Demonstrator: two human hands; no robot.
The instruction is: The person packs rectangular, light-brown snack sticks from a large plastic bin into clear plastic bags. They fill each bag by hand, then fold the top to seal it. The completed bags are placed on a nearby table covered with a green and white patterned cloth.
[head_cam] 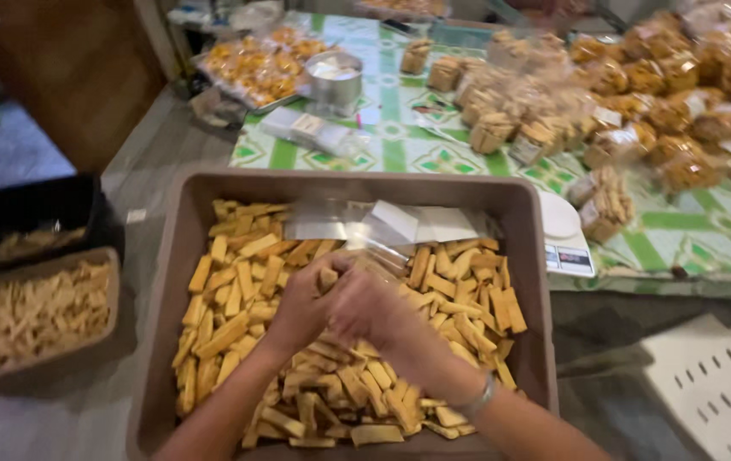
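A large brown tub (169,282) in front of me is filled with golden rectangular snack sticks (237,316). Both my hands meet over its middle. My left hand (301,303) is closed around a few snack sticks. My right hand (365,303) grips a small clear plastic bag (374,256) that sticks up between the two hands. A bracelet sits on my right wrist. A stack of empty clear bags with white cards (383,224) lies on the snacks at the tub's far side.
A white kitchen scale (562,235) stands right of the tub on a green patterned cloth (681,230). Many filled snack bags (639,94) pile at the back right. A metal bowl (334,78) and a tray of bagged snacks sit farther back. Two tubs of thin sticks (32,312) rest left.
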